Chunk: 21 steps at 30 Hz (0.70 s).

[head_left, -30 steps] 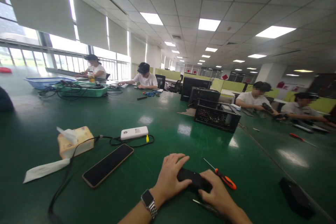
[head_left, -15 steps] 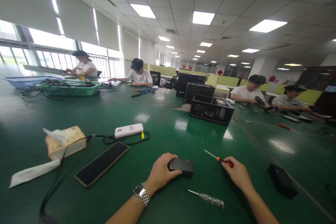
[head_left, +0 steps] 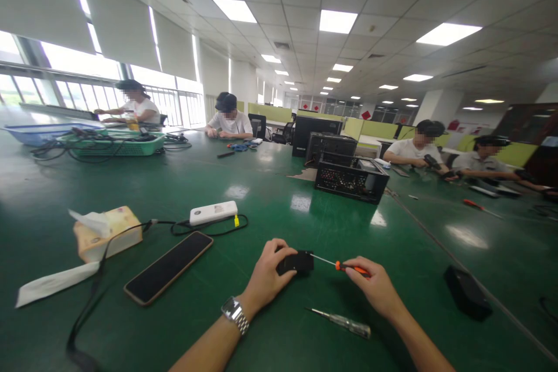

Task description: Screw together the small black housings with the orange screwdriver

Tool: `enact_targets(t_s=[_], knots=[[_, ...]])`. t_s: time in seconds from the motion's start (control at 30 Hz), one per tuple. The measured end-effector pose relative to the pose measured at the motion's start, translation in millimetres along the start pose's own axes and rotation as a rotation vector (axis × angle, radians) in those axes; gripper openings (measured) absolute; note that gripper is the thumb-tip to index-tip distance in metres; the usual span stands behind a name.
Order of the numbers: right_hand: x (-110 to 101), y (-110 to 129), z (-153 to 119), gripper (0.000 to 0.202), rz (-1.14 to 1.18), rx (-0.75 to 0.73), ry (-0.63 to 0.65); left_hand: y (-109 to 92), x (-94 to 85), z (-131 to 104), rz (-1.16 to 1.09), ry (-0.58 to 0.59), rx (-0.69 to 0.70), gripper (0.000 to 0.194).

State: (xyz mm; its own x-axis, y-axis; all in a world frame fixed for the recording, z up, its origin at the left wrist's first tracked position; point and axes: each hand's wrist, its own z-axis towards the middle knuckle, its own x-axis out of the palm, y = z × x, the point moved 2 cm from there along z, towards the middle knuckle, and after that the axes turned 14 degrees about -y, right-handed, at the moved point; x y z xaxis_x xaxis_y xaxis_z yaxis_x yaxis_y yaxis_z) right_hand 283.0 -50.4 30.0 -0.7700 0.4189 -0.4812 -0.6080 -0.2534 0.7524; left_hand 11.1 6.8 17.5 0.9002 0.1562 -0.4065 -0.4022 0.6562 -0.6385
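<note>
My left hand (head_left: 272, 270) grips a small black rectangular box (head_left: 304, 261) by its left end, just above the green table (head_left: 183, 314). A watch with a metal band is on that wrist. In my right hand (head_left: 372, 279) is a screwdriver (head_left: 339, 265) with an orange and black handle. Its shaft points left, and the tip is at the box's upper right edge; whether it touches, I cannot tell. Below the two hands lies a second screwdriver with a clear handle (head_left: 349, 324). Another black box (head_left: 467, 292) rests to the right.
On the left are a phone (head_left: 169, 267), a tissue pack (head_left: 108, 235) and a white power bank (head_left: 213, 213) with a black cable. Opened black computer cases (head_left: 349, 180) stand farther back. A green basket (head_left: 126, 148) holds cables. Several people sit around the table.
My right hand has moved left, bringing the screwdriver's tip to the black box. My left hand has shifted slightly up and left and turned the box so another face shows.
</note>
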Motion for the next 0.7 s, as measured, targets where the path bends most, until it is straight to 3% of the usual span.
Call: enact_targets(t_s=[0.2, 0.4, 0.57, 0.7], knots=[[-2.8, 5.1, -1.6, 0.026, -0.105, -0.114, 0.010, -1.9, -1.4, 1.1, -0.010, 0.069, 0.035, 0.039], [-10.5, 29.3, -9.3, 0.015, -0.078, -0.298, -0.203, -8.2, -3.0, 2.0, -0.002, 0.114, 0.100, 0.040], [-13.9, 27.0, -13.1, 0.019, -0.170, -0.335, -0.360, -11.9, -2.8, 1.3, -0.006, 0.142, 0.124, 0.037], [-12.6, 25.9, -12.6, 0.026, -0.249, -0.306, -0.297, -13.7, -2.2, 1.1, -0.006, 0.121, 0.116, 0.036]])
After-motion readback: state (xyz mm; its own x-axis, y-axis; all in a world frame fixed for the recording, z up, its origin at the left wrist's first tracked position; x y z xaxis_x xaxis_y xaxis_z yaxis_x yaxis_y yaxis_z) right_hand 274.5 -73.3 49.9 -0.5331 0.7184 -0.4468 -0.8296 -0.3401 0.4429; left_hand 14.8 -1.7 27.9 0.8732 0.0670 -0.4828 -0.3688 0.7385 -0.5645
